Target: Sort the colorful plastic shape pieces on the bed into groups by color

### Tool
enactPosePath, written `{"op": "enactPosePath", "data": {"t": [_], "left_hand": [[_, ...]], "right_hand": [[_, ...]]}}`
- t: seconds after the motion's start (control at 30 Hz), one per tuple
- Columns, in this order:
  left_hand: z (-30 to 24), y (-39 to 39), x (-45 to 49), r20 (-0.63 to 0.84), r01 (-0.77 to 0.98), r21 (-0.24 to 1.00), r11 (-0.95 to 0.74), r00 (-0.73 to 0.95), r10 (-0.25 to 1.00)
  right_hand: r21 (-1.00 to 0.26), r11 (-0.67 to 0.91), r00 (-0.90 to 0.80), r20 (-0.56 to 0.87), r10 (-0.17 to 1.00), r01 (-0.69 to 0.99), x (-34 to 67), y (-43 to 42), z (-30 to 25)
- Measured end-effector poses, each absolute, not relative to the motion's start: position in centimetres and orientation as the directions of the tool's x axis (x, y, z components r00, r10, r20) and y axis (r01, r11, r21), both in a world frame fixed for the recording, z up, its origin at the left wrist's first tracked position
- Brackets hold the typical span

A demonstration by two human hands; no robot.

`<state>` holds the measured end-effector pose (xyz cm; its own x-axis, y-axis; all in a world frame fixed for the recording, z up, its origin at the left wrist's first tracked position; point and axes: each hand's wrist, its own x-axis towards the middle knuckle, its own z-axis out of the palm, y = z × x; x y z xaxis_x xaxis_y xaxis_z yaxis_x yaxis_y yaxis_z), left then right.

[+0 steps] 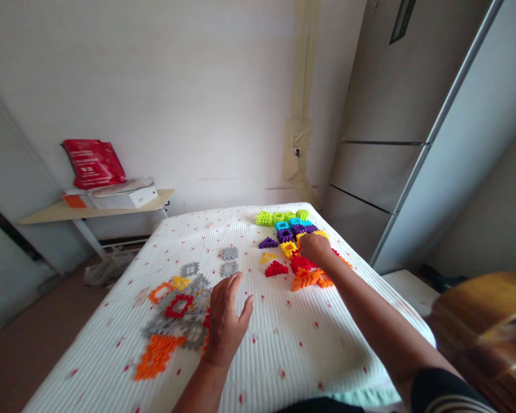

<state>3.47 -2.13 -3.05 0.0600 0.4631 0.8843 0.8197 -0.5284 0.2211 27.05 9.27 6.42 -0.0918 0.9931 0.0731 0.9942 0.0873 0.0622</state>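
My left hand (227, 315) is open, its thumb apart from its fingers, above the right edge of a loose heap of flat interlocking plastic pieces. In that heap are grey pieces (194, 334), a red square frame (179, 306) and orange pieces (157, 355). My right hand (316, 248) reaches into colour-sorted rows, its fingers curled down among yellow pieces (289, 249) and red pieces (301, 262). What those fingers grip, if anything, is hidden. Behind it lie purple pieces (285, 235), blue pieces (281, 226) and lime-green pieces (264, 218); orange joined pieces (305, 279) lie nearer me.
A white dotted quilted cover (275, 355) spreads over the table. Two grey squares (229, 253) lie between heap and rows. A side table (47, 215) with a red bag (92, 163) and a white box (129, 197) stands left; a refrigerator (378, 115) stands right.
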Motion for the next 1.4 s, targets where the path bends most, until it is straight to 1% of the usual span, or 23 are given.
{"op": "enactPosePath", "data": {"t": [0.57,0.73,0.8,0.87,0.93,1.0,1.07,1.13,1.2,1.23,1.33,1.4], "left_hand": [[-3.3,-1.9,3.3,0.875,0.825,0.232,-0.516,0.055,0.482],[-3.3,-2.0,3.3,0.875,0.828,0.236,-0.508,0.047,0.482],[-3.2,-2.0,3.1,0.877,0.832,0.239,-0.501,0.038,0.480],[-3.0,-1.9,2.6,0.881,0.838,0.239,-0.491,0.026,0.473],[-2.7,-1.9,1.8,0.885,0.847,0.253,-0.467,-0.009,0.465],[-2.6,-2.0,0.9,0.881,0.853,0.305,-0.424,-0.084,0.465],[-2.5,-2.4,-0.1,0.858,0.841,0.397,-0.368,-0.198,0.473],[-2.5,-3.1,-0.9,0.817,0.815,0.488,-0.312,-0.300,0.492],[-2.5,-4.0,-1.8,0.783,0.799,0.540,-0.264,-0.363,0.505],[-2.6,-4.5,-2.3,0.775,0.799,0.547,-0.248,-0.373,0.510],[-2.9,-6.4,-3.6,0.778,0.823,0.515,-0.240,-0.332,0.533],[-3.3,-7.9,-4.4,0.779,0.845,0.467,-0.259,-0.255,0.573]], "right_hand": [[0.138,0.078,-0.082,0.019,0.996,0.987,26.6,10.7,3.9],[0.132,0.077,-0.086,0.062,0.994,0.988,26.5,10.1,4.6],[0.127,0.071,-0.083,0.094,0.992,0.989,26.4,9.4,5.4],[0.106,0.089,-0.105,0.159,0.982,0.990,26.0,8.2,6.4],[0.040,0.199,-0.202,0.265,0.943,0.979,25.1,6.5,6.9],[-0.040,0.412,-0.369,0.373,0.851,0.910,23.8,4.6,6.6],[-0.070,0.617,-0.537,0.420,0.731,0.784,22.4,2.9,5.2],[-0.055,0.745,-0.660,0.424,0.620,0.665,21.2,1.7,3.2],[-0.022,0.796,-0.714,0.427,0.554,0.605,20.6,1.2,0.9],[-0.007,0.808,-0.728,0.429,0.535,0.589,20.4,1.2,-0.1],[0.017,0.826,-0.755,0.417,0.506,0.563,20.5,1.4,-2.3],[0.017,0.834,-0.771,0.392,0.502,0.551,20.6,1.6,-3.1]]}}
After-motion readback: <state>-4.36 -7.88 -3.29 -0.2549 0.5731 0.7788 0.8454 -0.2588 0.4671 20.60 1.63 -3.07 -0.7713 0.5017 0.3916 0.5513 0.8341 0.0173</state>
